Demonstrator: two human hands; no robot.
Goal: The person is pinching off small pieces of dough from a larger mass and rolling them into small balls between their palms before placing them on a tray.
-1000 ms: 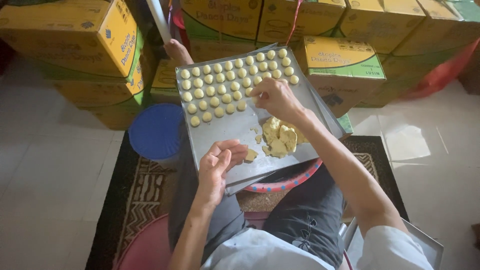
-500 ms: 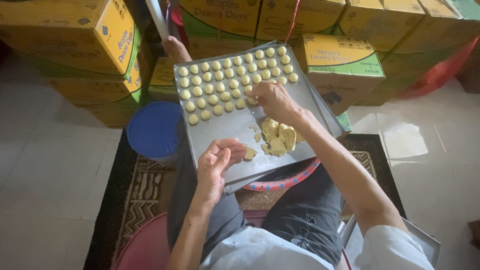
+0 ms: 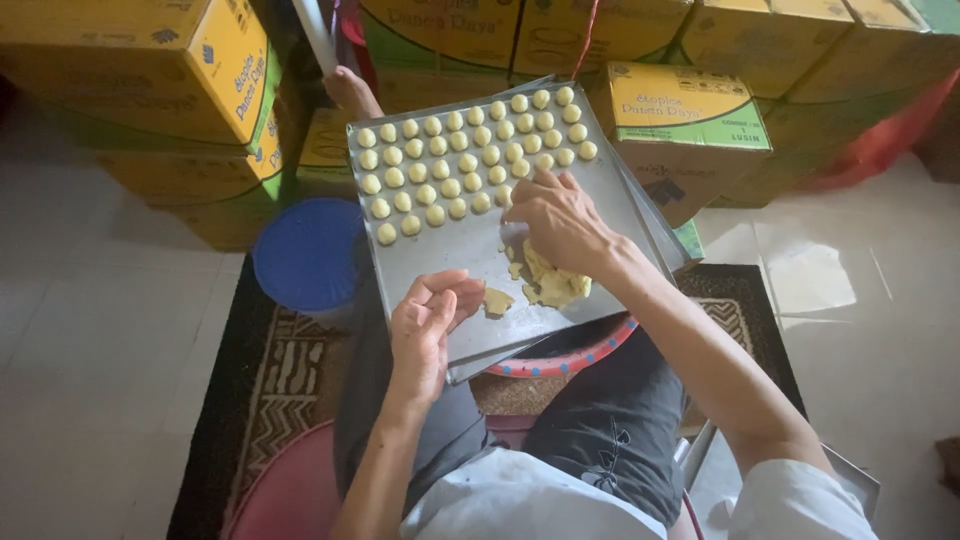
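Observation:
A grey metal baking tray (image 3: 470, 250) rests across my lap. Several rows of small round yellow dough balls (image 3: 470, 160) fill its far half. A lump of yellow dough (image 3: 552, 282) lies on the near right part, with a small scrap (image 3: 496, 300) beside it. My right hand (image 3: 558, 220) hovers over the tray just beyond the lump, fingers curled at the end of the ball rows; whether it holds a piece is hidden. My left hand (image 3: 428, 322) sits at the tray's near edge, fingers loosely curled with nothing seen in it.
Yellow and green cardboard boxes (image 3: 690, 110) are stacked along the far side. A blue round lid (image 3: 305, 255) lies left of the tray. A red-rimmed bowl (image 3: 560, 358) sits under the tray. A patterned mat (image 3: 280, 370) covers the tiled floor.
My right hand has drawn back from the ball rows toward the dough lump. My left hand stays at the tray's near edge, fingers slightly shifted.

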